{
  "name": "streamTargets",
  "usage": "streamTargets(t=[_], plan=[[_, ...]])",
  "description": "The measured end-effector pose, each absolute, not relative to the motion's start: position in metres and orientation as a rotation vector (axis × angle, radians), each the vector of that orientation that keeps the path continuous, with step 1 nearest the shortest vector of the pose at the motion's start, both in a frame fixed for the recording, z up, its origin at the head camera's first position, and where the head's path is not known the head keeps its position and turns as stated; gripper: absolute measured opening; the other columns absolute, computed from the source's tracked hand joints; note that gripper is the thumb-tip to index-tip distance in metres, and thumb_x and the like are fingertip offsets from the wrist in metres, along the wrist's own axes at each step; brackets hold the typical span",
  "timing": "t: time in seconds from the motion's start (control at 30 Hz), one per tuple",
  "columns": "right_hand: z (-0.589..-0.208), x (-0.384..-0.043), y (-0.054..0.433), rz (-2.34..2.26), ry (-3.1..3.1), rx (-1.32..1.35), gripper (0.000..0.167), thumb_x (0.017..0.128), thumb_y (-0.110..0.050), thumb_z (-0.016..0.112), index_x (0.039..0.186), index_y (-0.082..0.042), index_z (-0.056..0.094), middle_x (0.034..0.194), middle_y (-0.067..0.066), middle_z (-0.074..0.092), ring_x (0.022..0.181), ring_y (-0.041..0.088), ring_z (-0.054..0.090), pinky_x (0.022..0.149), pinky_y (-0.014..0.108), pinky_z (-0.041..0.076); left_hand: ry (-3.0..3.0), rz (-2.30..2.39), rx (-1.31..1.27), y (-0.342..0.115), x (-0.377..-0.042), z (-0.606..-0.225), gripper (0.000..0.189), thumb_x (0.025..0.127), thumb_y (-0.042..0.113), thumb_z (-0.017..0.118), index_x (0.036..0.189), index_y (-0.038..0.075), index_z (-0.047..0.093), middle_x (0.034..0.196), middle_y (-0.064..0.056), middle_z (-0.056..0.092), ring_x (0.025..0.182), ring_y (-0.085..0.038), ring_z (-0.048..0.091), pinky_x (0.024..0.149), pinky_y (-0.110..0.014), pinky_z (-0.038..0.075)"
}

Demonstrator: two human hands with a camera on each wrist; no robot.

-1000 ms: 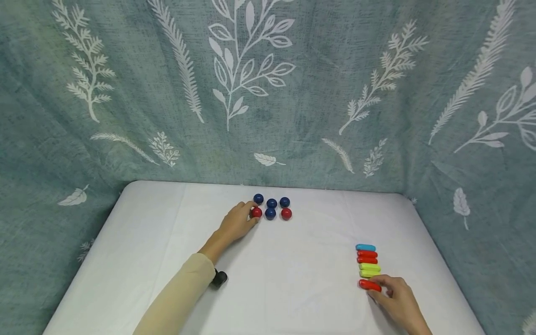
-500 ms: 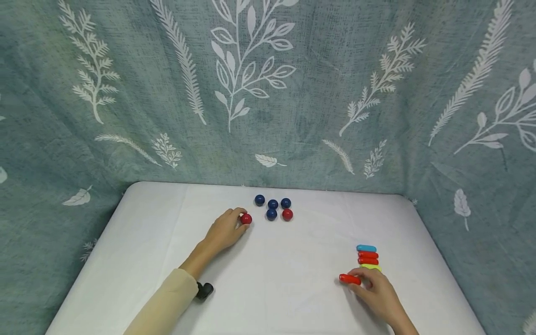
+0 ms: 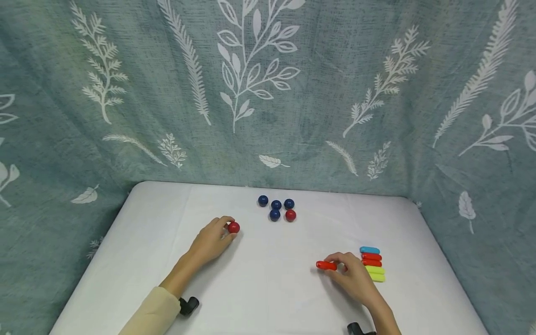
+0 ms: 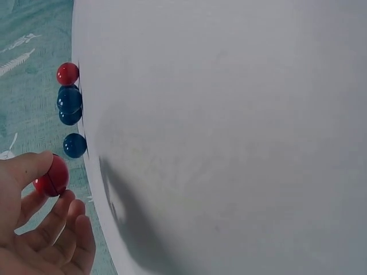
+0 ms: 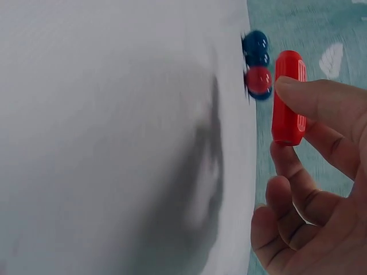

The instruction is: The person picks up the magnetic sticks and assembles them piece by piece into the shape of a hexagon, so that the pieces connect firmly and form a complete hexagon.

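My left hand (image 3: 212,239) pinches a red ball (image 3: 233,227) between thumb and fingers, left of a group of balls; the left wrist view shows the held ball (image 4: 54,176) with a dark line across it. My right hand (image 3: 352,278) pinches a short red stick (image 3: 326,265) with rounded ends, left of the row of sticks. In the right wrist view the thumb lies across the red stick (image 5: 288,114), which has pale print along one side. The other fingers of that hand are loosely bent below it.
Several blue balls (image 3: 274,215) and one red ball (image 3: 291,215) lie near the back edge of the white table (image 3: 268,298). At the right, blue (image 3: 370,250), red (image 3: 371,256) and yellow-green sticks (image 3: 377,278) lie in a row. A patterned green curtain (image 3: 310,102) hangs behind.
The left hand has drawn the red ball away from the group, leftward and nearer. The right hand has carried the red stick from the near end of the row, leftward and farther back.
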State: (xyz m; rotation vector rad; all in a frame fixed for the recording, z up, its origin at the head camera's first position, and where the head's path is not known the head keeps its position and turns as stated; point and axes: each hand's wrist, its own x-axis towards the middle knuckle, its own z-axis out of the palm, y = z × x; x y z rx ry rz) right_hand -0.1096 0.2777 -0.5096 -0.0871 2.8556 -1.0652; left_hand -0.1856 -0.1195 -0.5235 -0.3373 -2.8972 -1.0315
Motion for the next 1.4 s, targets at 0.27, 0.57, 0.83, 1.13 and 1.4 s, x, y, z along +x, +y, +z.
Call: streamTargets(t=[0.27, 0.57, 0.83, 1.13, 1.4], plan=[[-0.516, -0.130, 0.253, -1.079, 2.843, -0.207, 0.027, 0.083, -0.012, 0.082, 0.106, -0.022, 0.073, 0.088, -0.002, 0.056, 0.081, 0.020, 0.049, 0.065, 0.031, 0.039, -2.907, -1.047, -0.308, -0.133, -0.169, -0.524, 0.040, 0.091, 0.022, 0.075, 0.127, 0.014, 0.062, 0.106, 0.000, 0.063, 0.092, -0.017, 0.061, 0.078, -0.038, 0.050], [-0.519, -0.147, 0.226, -1.136, 2.807, -0.281, 0.025, 0.084, -0.012, 0.082, 0.106, -0.021, 0.073, 0.089, -0.003, 0.057, 0.082, 0.021, 0.050, 0.066, 0.032, 0.041, -2.905, -1.095, -0.296, -0.143, -0.158, -0.526, 0.039, 0.090, 0.019, 0.076, 0.126, 0.012, 0.062, 0.102, 0.000, 0.063, 0.087, -0.018, 0.059, 0.072, -0.035, 0.047], [-0.524, -0.162, 0.204, -1.185, 2.782, -0.392, 0.023, 0.084, -0.014, 0.082, 0.102, -0.023, 0.072, 0.087, -0.003, 0.056, 0.078, 0.019, 0.049, 0.066, 0.032, 0.040, -2.888, -1.221, -0.261, -0.145, -0.153, -0.533, 0.040, 0.088, 0.014, 0.078, 0.125, 0.010, 0.062, 0.102, -0.001, 0.065, 0.088, -0.013, 0.061, 0.074, -0.035, 0.050], [-0.528, -0.175, 0.177, -1.203, 2.749, -0.448, 0.022, 0.085, -0.016, 0.081, 0.103, -0.023, 0.072, 0.087, -0.003, 0.056, 0.077, 0.018, 0.049, 0.064, 0.031, 0.041, -2.875, -1.307, -0.246, -0.147, -0.151, -0.535, 0.040, 0.088, 0.014, 0.079, 0.123, 0.009, 0.061, 0.106, -0.002, 0.070, 0.092, -0.015, 0.064, 0.079, -0.038, 0.053], [-0.526, -0.188, 0.150, -1.225, 2.689, -0.498, 0.018, 0.088, -0.021, 0.079, 0.104, -0.022, 0.071, 0.093, -0.004, 0.057, 0.076, 0.017, 0.049, 0.062, 0.031, 0.042, -2.885, -1.332, -0.206, -0.147, -0.150, -0.534, 0.039, 0.088, 0.017, 0.079, 0.122, 0.009, 0.061, 0.107, -0.003, 0.071, 0.096, -0.017, 0.064, 0.085, -0.041, 0.052]])
